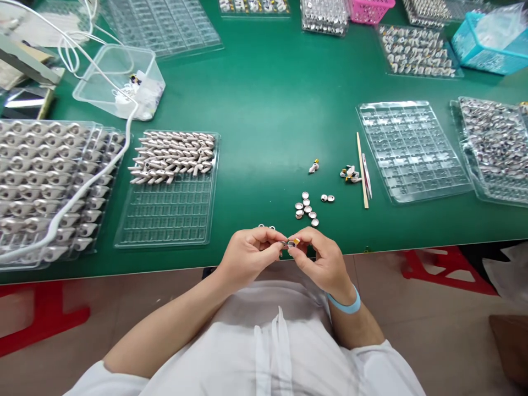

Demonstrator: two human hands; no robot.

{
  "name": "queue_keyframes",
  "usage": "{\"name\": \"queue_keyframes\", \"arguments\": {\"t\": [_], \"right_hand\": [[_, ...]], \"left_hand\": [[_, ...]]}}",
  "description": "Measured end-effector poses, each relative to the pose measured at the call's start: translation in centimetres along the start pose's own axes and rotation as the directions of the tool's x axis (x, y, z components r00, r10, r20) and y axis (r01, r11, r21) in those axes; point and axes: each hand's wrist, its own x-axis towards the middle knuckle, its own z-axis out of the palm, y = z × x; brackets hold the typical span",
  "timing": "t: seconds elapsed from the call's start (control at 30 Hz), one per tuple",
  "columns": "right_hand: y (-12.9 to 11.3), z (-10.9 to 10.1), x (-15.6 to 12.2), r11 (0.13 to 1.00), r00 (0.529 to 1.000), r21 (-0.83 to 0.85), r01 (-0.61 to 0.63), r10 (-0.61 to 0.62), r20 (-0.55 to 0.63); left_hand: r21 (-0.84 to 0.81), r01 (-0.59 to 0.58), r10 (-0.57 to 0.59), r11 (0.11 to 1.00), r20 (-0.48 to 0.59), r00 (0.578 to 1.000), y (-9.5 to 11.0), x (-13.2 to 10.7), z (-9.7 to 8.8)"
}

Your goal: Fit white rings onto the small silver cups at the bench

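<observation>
My left hand point(251, 254) and my right hand point(320, 258) meet at the near edge of the green table point(264, 110). Both pinch a tiny part point(292, 242) between fingertips; it looks like a small silver cap with a yellow piece, too small to name surely. Just beyond my fingers lies a cluster of small round silver caps point(307, 210), and two more caps point(327, 198) lie to its right. Two small white earbud-like pieces point(314, 166) point(350, 174) lie farther out. A blue band circles my right wrist.
A clear tray half filled with white shells point(173, 159) lies at left, beside a larger full tray point(49, 181) crossed by a white cable. A wooden stick point(362, 176) and tweezers point(367, 175) lie by a bare clear tray point(412, 148). Bins and filled trays line the far edge.
</observation>
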Motion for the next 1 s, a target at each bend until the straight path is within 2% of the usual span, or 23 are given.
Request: {"name": "queue_keyframes", "arguments": {"t": [0.1, 0.2, 0.37, 0.53, 0.7, 0.9, 1.0], "right_hand": [[0.04, 0.2, -0.04, 0.998, 0.997, 0.003, -0.066, 0.066, -0.048], [0.17, 0.42, -0.14, 0.991, 0.986, 0.02, -0.129, 0.13, -0.106], [0.23, 0.54, -0.26, 0.993, 0.982, 0.031, -0.117, 0.121, -0.146], [-0.02, 0.54, -0.2, 0.995, 0.985, -0.021, -0.1, 0.096, -0.144], [-0.21, 0.7, -0.3, 0.996, 0.988, -0.051, -0.078, 0.071, -0.134], [-0.17, 0.9, -0.41, 0.995, 0.986, -0.031, -0.097, 0.092, -0.14], [-0.07, 0.83, -0.55, 0.993, 0.983, 0.034, -0.117, 0.12, -0.141]], "left_hand": [[-0.046, 0.008, -0.008, 0.999, 0.009, 1.0, 0.11, 0.24, -0.01], [-0.107, 0.057, -0.049, 0.993, 0.076, 0.996, 0.31, 0.5, -0.06], [-0.156, 0.122, -0.1, 0.98, 0.139, 0.985, 0.58, 0.63, -0.07], [-0.132, 0.097, -0.083, 0.986, 0.107, 0.991, 0.49, 0.52, 0.19], [-0.036, 0.007, -0.005, 0.999, 0.055, 0.998, 0.36, 0.35, 0.41], [0.005, -0.003, 0.003, 1.0, 0.039, 0.999, 0.29, 0.36, 0.41], [0.021, -0.008, 0.007, 1.0, 0.022, 1.0, 0.51, 0.29, 0.44]]}}
